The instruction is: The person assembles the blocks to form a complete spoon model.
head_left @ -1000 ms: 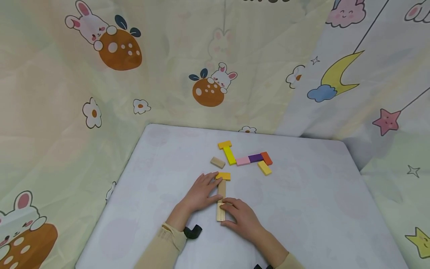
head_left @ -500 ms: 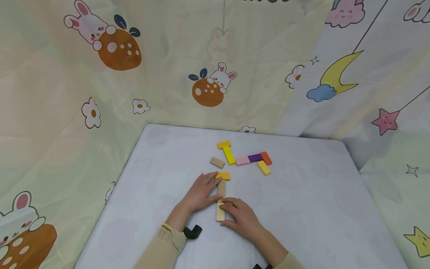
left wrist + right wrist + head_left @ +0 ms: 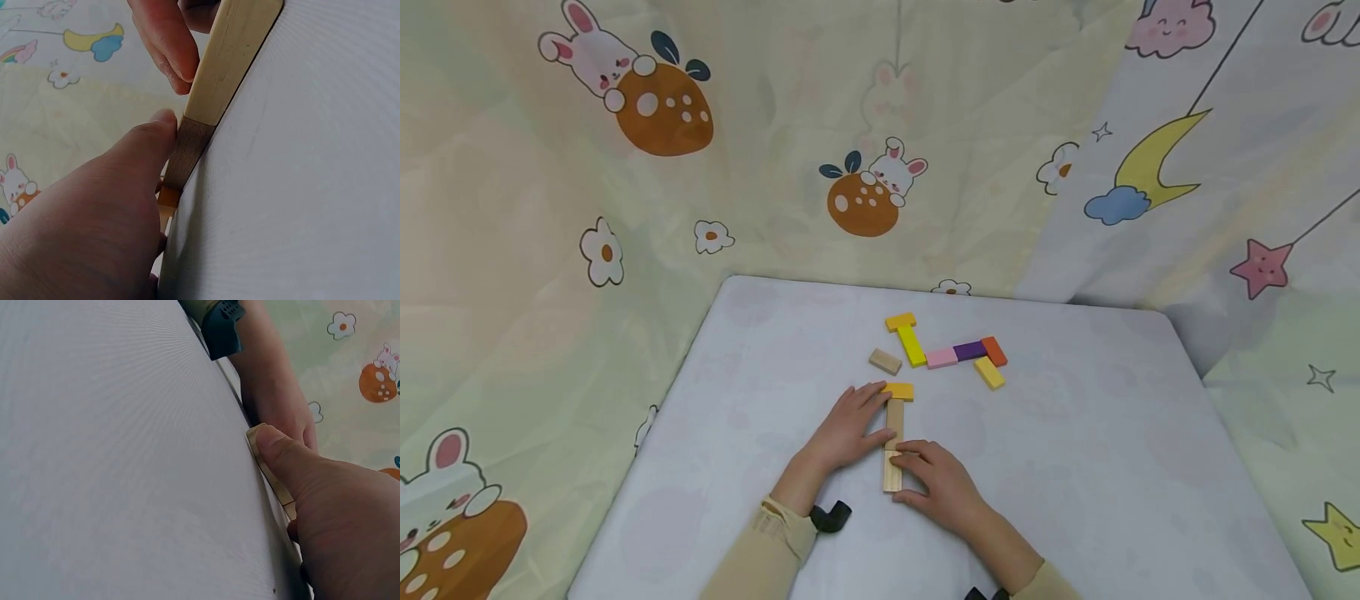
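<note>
Fingertips point(image 3: 877, 389) of left hand point(image 3: 847, 429) partly cover one yellow block point(image 3: 902, 392).

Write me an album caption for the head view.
Left hand and right hand touch a T-shaped arrangement of blocks; colourful blocks lie beyond.

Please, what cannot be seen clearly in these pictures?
Head view: part of the yellow rectangular wooden block, behind the left hand.
Left wrist view: top of pale rectangular wooden block, cut off by upper edge.
Right wrist view: most of tan rectangular wooden block, behind the right hand.
</note>
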